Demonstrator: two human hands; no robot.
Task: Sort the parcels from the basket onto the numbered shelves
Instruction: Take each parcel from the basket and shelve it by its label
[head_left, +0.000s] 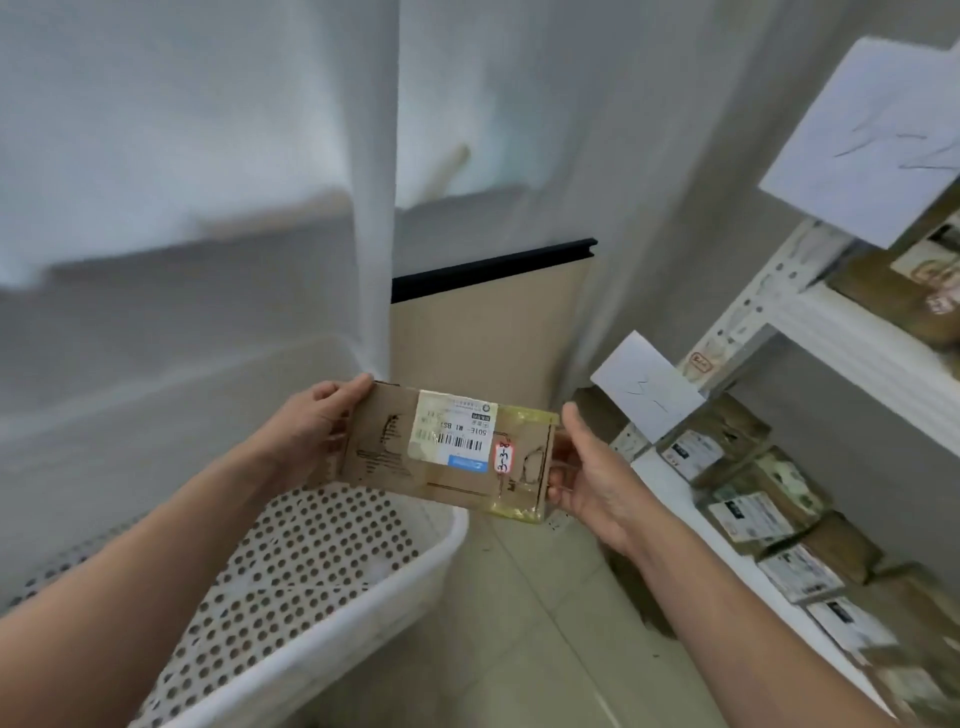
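I hold a flat brown cardboard parcel (395, 457) level in front of me, above the far rim of the white perforated basket (332, 587). It carries a white shipping label with a barcode and a small red-edged sticker with handwritten numbers. My left hand (306, 431) grips its left end, thumb on top. My right hand (592, 478) grips its right end, fingers curled under the edge. The white metal shelves (852, 338) stand to the right, with paper number signs (649, 387) hanging from them.
A row of brown labelled parcels (753, 493) lies on the lower shelf at right, more on the shelf above. White curtains hang behind the basket. A beige panel with a black top edge (493, 270) stands in the corner. Tiled floor shows between basket and shelves.
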